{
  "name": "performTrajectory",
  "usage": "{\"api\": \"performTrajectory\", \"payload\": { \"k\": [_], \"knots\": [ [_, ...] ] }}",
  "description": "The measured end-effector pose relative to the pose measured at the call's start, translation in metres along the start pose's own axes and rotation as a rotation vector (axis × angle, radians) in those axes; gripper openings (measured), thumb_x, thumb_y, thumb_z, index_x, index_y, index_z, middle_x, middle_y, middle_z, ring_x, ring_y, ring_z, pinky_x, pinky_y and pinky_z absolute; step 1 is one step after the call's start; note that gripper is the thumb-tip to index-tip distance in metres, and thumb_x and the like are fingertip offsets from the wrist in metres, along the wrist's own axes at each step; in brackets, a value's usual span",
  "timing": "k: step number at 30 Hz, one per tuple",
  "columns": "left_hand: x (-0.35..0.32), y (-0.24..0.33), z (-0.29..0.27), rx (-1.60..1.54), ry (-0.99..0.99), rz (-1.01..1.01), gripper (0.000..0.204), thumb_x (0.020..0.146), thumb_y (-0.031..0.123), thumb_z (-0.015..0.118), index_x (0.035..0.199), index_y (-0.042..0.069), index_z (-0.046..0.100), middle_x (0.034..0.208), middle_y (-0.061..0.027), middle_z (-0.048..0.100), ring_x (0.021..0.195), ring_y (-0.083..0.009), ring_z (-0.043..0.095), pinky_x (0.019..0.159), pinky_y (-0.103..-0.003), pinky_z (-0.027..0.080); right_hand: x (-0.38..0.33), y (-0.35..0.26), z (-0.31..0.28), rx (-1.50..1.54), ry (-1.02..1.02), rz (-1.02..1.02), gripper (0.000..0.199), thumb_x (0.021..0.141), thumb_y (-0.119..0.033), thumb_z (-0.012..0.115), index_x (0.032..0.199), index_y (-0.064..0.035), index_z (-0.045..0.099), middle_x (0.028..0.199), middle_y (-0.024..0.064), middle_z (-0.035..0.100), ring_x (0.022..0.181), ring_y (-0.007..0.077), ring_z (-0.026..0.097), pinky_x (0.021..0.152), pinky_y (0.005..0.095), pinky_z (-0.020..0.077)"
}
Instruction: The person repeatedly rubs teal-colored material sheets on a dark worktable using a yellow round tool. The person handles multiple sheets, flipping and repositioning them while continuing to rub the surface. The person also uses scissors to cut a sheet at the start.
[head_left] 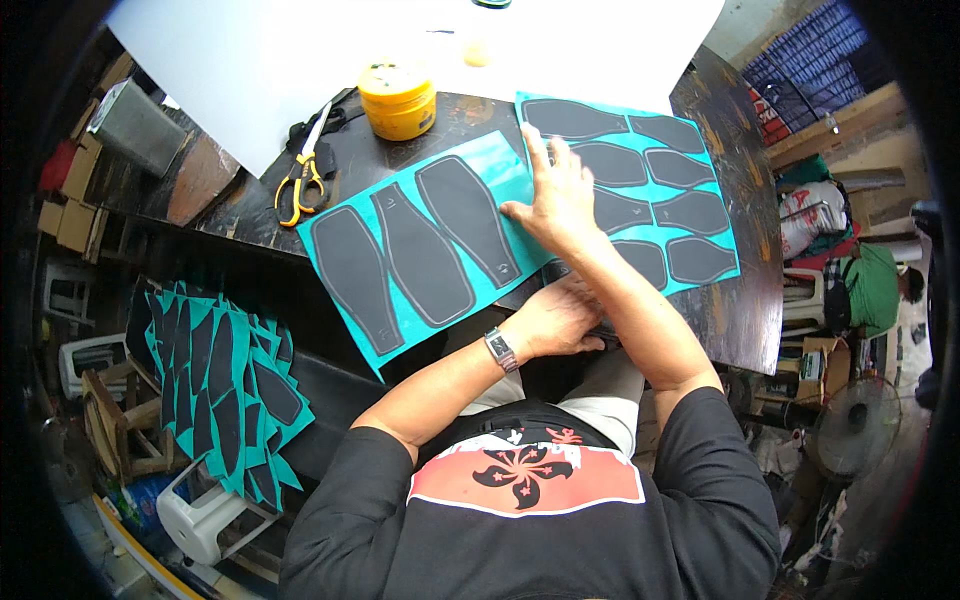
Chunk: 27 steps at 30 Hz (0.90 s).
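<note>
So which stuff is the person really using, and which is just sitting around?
In use:
right hand pressing flat on the right teal sheet of dark shapes
left hand at the table edge
left teal sheet

Just lying about:
yellow-handled scissors
yellow tub
white board
pile of teal sheets

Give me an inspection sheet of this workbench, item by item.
Surface: dark worn table, white sheet over its far part.
Job's things: two teal sheets with dark shoe-shaped pieces; right hand flat on the right teal sheet, beside the left teal sheet.
Clutter: yellow-handled scissors, yellow tub.
Hands: left hand at the table's near edge; what it holds is hidden.
Cables: nothing seen.
Surroundings: stack of teal sheets on the left, fan, another person on the right.
</note>
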<state>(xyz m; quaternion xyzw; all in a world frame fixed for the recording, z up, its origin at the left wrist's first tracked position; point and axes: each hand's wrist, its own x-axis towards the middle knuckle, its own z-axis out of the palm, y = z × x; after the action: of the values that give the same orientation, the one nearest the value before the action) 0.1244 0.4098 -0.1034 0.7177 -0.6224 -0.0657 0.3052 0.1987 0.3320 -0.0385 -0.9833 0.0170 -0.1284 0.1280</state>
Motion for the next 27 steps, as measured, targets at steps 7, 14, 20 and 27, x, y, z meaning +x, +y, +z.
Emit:
{"api": "performTrajectory", "payload": {
  "k": [7, 14, 20, 27],
  "knots": [
    [0.001, 0.005, -0.012, 0.001, 0.146, 0.116, 0.074, 0.082, 0.041, 0.075, 0.142, 0.006, 0.050, 0.147, -0.0156, 0.050, 0.139, -0.0336, 0.044, 0.120, -0.047, 0.030, 0.137, -0.081, 0.009, 0.331, 0.080, -0.467, 0.109, 0.076, -0.074, 0.072, 0.159, -0.0183, 0.030, 0.156, 0.0271, 0.038, 0.145, 0.0448, 0.036, 0.119, 0.0561, 0.0285],
    [-0.003, -0.002, 0.012, -0.344, 0.342, 0.100, 0.076, 0.075, 0.037, 0.077, 0.140, 0.006, 0.053, 0.146, -0.0170, 0.051, 0.141, -0.0336, 0.041, 0.121, -0.047, 0.027, 0.184, -0.130, 0.078, 0.018, 0.042, -0.268, 0.080, 0.080, -0.066, 0.068, 0.146, -0.0221, 0.055, 0.141, 0.0265, 0.054, 0.135, 0.0447, 0.047, 0.112, 0.0559, 0.0375],
    [-0.004, 0.000, 0.005, -0.548, 0.279, 0.037, 0.066, 0.082, 0.035, 0.070, 0.139, 0.005, 0.054, 0.144, -0.0176, 0.053, 0.141, -0.0345, 0.042, 0.119, -0.048, 0.030, 0.172, -0.126, 0.081, -0.015, 0.198, -0.247, 0.064, 0.081, -0.050, 0.069, 0.134, -0.0139, 0.062, 0.131, 0.0234, 0.059, 0.126, 0.0408, 0.052, 0.106, 0.0581, 0.0408],
    [-0.002, 0.008, -0.016, -0.318, 0.348, 0.114, 0.044, 0.086, 0.031, 0.068, 0.123, 0.007, 0.065, 0.130, -0.0177, 0.063, 0.128, -0.0358, 0.054, 0.112, -0.049, 0.038, 0.175, -0.127, 0.059, 0.075, 0.088, -0.272, 0.067, 0.081, -0.052, 0.068, 0.137, -0.0159, 0.062, 0.132, 0.0230, 0.059, 0.124, 0.0423, 0.055, 0.102, 0.0566, 0.0454]
  ]
}}
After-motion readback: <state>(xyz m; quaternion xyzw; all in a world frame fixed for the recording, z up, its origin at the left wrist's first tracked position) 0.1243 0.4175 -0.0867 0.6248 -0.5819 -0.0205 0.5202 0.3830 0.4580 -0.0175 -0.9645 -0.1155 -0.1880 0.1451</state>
